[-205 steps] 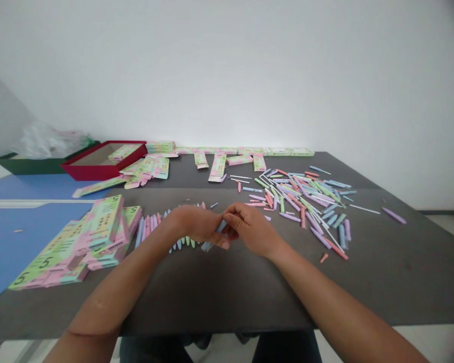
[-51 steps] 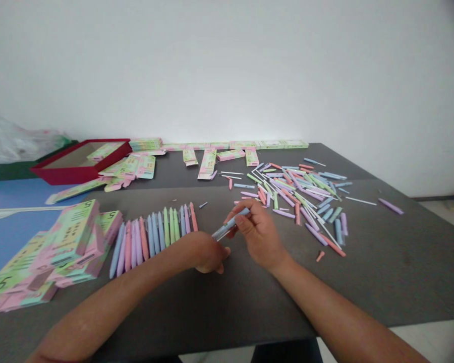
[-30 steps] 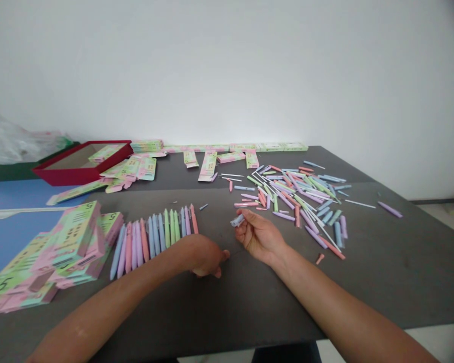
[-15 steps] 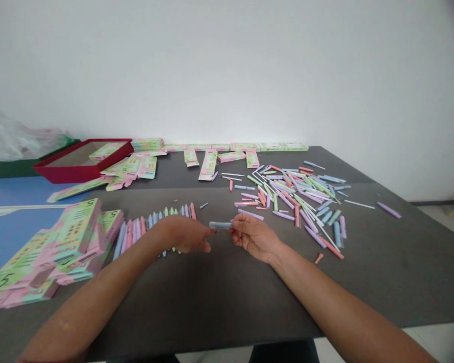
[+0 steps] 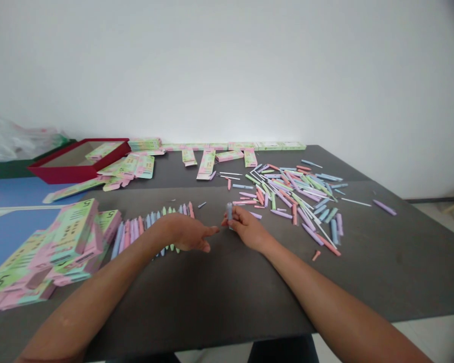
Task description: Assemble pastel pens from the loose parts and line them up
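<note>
My right hand [image 5: 245, 227] pinches a pale blue-grey pen part [image 5: 229, 212], which stands roughly upright between thumb and fingers. Close by on the left, my left hand [image 5: 191, 233] has its index finger stretched toward that part, and nothing shows in it. Beneath and behind the left hand lies a row of pastel pens [image 5: 138, 227] in blue, pink, purple and green, partly covered by the hand and forearm. Right of my right hand spreads a loose heap of pen parts [image 5: 287, 189], with coloured barrels and thin white refills.
Pastel cardboard pen boxes [image 5: 73, 229] are stacked at the left. Flattened boxes [image 5: 130, 169] lie beside a red tray [image 5: 75, 174]. More boxes line the wall. A small blue tip [image 5: 202, 205] and an orange piece [image 5: 316, 255] lie loose on the dark table [image 5: 227, 302].
The pen part has turned from lying level between my hands to upright in my right hand. My left index finger has stretched out. The view has shifted slightly.
</note>
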The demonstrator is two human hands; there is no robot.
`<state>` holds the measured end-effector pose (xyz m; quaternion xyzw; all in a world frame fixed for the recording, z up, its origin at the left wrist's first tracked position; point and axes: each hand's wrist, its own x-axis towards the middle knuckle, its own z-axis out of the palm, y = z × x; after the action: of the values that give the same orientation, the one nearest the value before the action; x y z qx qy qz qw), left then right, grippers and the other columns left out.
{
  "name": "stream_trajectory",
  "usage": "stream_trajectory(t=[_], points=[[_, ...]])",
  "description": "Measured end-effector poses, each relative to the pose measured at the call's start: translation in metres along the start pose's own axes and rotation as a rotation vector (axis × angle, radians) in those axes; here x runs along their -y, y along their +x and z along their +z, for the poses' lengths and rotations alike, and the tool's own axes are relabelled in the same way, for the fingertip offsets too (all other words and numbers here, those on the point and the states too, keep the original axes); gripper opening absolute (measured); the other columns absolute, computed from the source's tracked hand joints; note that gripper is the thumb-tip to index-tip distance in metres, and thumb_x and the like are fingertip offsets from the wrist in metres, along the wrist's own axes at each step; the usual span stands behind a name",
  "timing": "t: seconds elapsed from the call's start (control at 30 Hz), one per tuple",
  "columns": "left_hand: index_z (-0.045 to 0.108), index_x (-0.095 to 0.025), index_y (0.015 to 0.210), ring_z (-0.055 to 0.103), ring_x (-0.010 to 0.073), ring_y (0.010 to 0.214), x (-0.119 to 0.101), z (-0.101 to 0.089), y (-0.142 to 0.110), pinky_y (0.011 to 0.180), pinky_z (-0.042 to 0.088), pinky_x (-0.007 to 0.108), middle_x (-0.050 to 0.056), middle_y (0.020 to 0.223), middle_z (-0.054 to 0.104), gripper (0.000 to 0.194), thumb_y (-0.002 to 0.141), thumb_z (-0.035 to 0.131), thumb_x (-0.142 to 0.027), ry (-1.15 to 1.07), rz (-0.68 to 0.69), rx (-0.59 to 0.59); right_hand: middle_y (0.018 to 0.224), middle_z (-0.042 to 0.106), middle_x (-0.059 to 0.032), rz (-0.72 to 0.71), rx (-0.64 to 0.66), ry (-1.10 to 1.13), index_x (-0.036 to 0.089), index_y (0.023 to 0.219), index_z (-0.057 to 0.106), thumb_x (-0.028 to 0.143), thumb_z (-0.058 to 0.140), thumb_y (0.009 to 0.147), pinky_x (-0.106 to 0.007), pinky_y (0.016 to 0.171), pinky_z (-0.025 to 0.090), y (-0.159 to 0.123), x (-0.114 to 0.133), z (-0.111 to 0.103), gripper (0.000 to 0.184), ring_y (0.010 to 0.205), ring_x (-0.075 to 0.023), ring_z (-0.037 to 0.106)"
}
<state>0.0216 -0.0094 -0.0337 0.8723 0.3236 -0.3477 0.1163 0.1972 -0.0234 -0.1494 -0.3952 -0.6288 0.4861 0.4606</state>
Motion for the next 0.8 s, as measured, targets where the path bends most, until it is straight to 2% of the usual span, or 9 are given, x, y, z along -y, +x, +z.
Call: stream_trajectory(t=[0.17, 0.27, 0.37, 0.47, 0.6, 0.67, 0.8], points=[[0.027, -0.016, 0.143, 0.064, 0.0314, 0.093, -0.005, 0.003, 0.001, 0.069, 0.047, 0.034, 0.021, 0.108, 0.066, 0.062, 0.089, 0.046, -0.039, 0.015, 0.011, 0.026, 0.082, 0.064, -0.0009, 0.008, -0.086, 0.008, 0.019, 0.092, 0.055, 0.026, 0.053, 0.080, -0.025, 0.068, 0.040, 0.006, -0.004, -0.009, 0.014, 0.074, -0.0133, 0.057], [0.026, -0.016, 0.143, 0.063, 0.0317, 0.096, -0.009, 0.004, 0.001, 0.070, 0.047, 0.035, 0.020, 0.110, 0.066, 0.062, 0.089, 0.046, -0.038, 0.005, 0.005, 0.038, 0.078, 0.061, -0.0005, -0.017, -0.170, -0.116, 0.017, 0.089, 0.060, 0.031, 0.054, 0.080, -0.024, 0.062, 0.038, 0.006, 0.004, -0.020, 0.018, 0.067, -0.0123, 0.052], [0.026, -0.016, 0.143, 0.063, 0.0313, 0.096, -0.012, 0.003, 0.001, 0.071, 0.047, 0.034, 0.020, 0.111, 0.065, 0.063, 0.089, 0.046, -0.039, -0.005, 0.011, 0.055, 0.074, 0.057, 0.0001, -0.062, -0.200, -0.226, 0.016, 0.091, 0.059, 0.031, 0.053, 0.081, -0.024, 0.060, 0.036, -0.001, 0.016, -0.025, 0.019, 0.063, -0.0119, 0.047], [0.026, -0.017, 0.143, 0.064, 0.0301, 0.093, -0.012, 0.003, 0.000, 0.071, 0.047, 0.034, 0.018, 0.109, 0.066, 0.063, 0.088, 0.047, -0.038, -0.013, 0.007, 0.057, 0.078, 0.057, -0.0006, -0.128, -0.149, -0.355, 0.018, 0.095, 0.055, 0.026, 0.053, 0.082, -0.024, 0.064, 0.037, -0.013, 0.027, -0.017, 0.016, 0.067, -0.0127, 0.048], [0.027, -0.017, 0.143, 0.063, 0.0301, 0.096, -0.009, 0.005, -0.002, 0.073, 0.047, 0.034, 0.019, 0.113, 0.065, 0.062, 0.088, 0.048, -0.036, -0.015, -0.009, 0.042, 0.079, 0.058, -0.0029, -0.112, 0.089, -0.672, 0.017, 0.085, 0.056, 0.019, 0.053, 0.082, -0.025, 0.067, 0.035, -0.022, 0.034, -0.002, 0.006, 0.074, -0.0142, 0.051], [0.027, -0.018, 0.143, 0.064, 0.0292, 0.093, -0.007, 0.005, -0.003, 0.072, 0.047, 0.033, 0.017, 0.111, 0.066, 0.061, 0.088, 0.047, -0.035, -0.027, -0.008, 0.048, 0.080, 0.059, -0.0030, -0.105, 0.056, -0.712, 0.017, 0.086, 0.057, 0.019, 0.052, 0.083, -0.024, 0.067, 0.035, -0.020, 0.034, -0.002, 0.006, 0.075, -0.0142, 0.052], [0.025, -0.018, 0.144, 0.063, 0.0315, 0.096, -0.008, 0.005, -0.003, 0.071, 0.046, 0.035, 0.019, 0.112, 0.065, 0.062, 0.088, 0.046, -0.038, -0.005, -0.008, 0.060, 0.076, 0.059, -0.0003, -0.089, -0.073, -0.637, 0.018, 0.090, 0.057, 0.022, 0.050, 0.084, -0.023, 0.064, 0.036, -0.015, 0.033, -0.010, 0.010, 0.068, -0.0125, 0.052]])
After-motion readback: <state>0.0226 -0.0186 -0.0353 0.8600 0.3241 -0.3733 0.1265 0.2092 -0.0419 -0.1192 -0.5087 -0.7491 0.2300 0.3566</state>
